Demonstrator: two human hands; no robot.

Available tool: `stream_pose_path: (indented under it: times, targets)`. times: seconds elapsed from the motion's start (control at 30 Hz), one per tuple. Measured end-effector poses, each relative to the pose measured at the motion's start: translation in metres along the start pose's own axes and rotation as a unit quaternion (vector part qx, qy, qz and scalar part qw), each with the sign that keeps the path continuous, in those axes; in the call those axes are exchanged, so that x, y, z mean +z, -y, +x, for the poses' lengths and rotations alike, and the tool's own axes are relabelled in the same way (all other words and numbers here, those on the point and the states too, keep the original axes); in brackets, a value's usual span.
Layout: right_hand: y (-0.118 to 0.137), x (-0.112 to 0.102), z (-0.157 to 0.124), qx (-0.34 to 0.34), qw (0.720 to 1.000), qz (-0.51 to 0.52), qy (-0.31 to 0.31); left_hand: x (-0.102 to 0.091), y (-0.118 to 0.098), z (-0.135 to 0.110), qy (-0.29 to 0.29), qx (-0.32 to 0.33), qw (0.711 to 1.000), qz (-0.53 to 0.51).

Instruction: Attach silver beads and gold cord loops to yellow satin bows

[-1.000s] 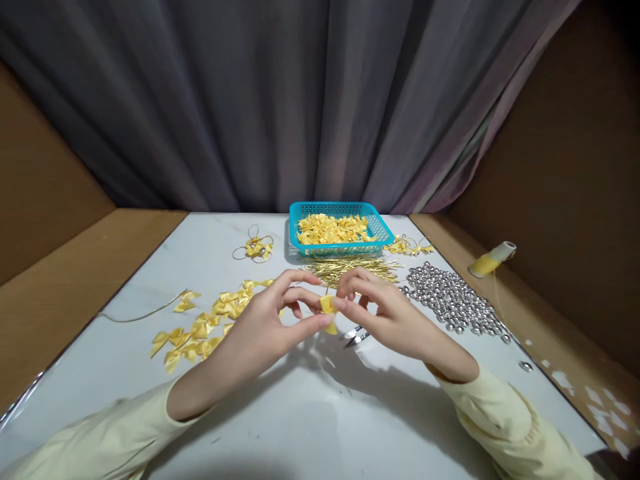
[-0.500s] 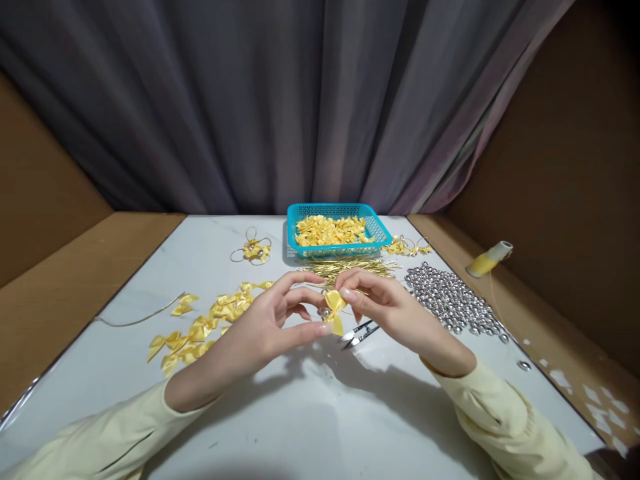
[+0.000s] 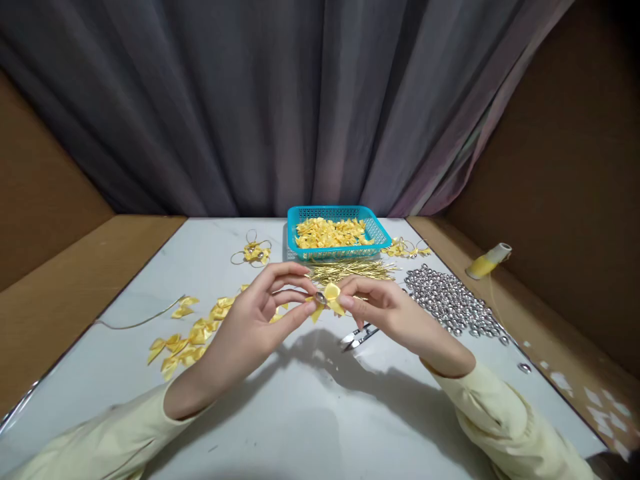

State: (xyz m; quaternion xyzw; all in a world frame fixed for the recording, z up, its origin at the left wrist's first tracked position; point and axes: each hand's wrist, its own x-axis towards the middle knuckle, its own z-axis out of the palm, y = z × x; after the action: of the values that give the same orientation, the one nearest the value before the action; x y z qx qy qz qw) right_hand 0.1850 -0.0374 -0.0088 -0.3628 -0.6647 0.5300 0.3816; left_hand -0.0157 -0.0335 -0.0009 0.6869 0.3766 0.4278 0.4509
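Both my hands meet above the middle of the white table (image 3: pixel 300 413) and pinch one small yellow ribbon bow (image 3: pixel 330 298). A tiny silver bead sits at the bow's centre. My left hand (image 3: pixel 255 320) grips the bow's left side with thumb and forefinger. On the bow's right side my right hand (image 3: pixel 390 310) has its fingertips closed. Small silver snips (image 3: pixel 357 335) lie on the table just under my right hand.
A teal basket (image 3: pixel 340 250) of yellow bows stands at the back centre, with gold wire ties (image 3: pixel 350 269) in front of it. Loose yellow bows (image 3: pixel 195 331) lie to the left, silver beads (image 3: pixel 450 301) to the right. A yellow thread spool (image 3: pixel 487 261) rests on the right wooden ledge.
The bow has been turned and lifted slightly between my fingertips; it now spreads sideways with the silver bead showing at its centre. My hands have moved a little closer together.
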Motion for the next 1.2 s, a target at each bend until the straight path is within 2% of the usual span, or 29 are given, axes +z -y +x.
stream_pose_path:
  times: [0.17,0.27,0.4,0.53,0.63,0.8,0.9,1.07,1.13,1.2]
  targets:
    - [0.003,0.001,0.001,0.043,0.999,0.0,0.012,0.0,0.005,-0.006,-0.033,0.124,0.983,0.132]
    - [0.002,0.002,0.001,0.042,0.999,0.003,0.006,-0.001,0.006,-0.008,-0.024,0.154,0.973,0.168]
    - [0.0,0.006,0.0,0.044,0.999,-0.001,-0.005,-0.003,0.001,-0.005,-0.007,0.125,0.978,0.169]
    - [0.001,0.008,-0.002,0.025,0.999,-0.035,-0.011,-0.002,-0.007,-0.002,0.021,0.05,0.988,0.143]
    - [0.003,0.009,-0.005,0.004,0.996,-0.083,-0.029,0.0,-0.009,0.0,0.017,0.012,0.992,0.122]
    - [0.001,0.012,-0.007,-0.091,0.967,-0.211,-0.109,0.002,-0.004,-0.004,-0.001,0.052,0.985,0.163]
    - [0.0,0.013,-0.007,-0.133,0.954,-0.258,-0.075,0.002,0.0,-0.008,0.0,0.099,0.972,0.213]
    - [-0.003,0.014,-0.006,-0.114,0.957,-0.266,-0.013,0.004,0.001,-0.012,0.022,0.163,0.949,0.269]
    - [-0.004,0.012,-0.005,-0.085,0.962,-0.258,-0.001,0.004,0.0,-0.01,0.045,0.147,0.951,0.267]
    - [-0.004,0.008,-0.001,-0.042,0.969,-0.243,0.012,0.003,-0.002,-0.005,0.071,0.09,0.965,0.237]
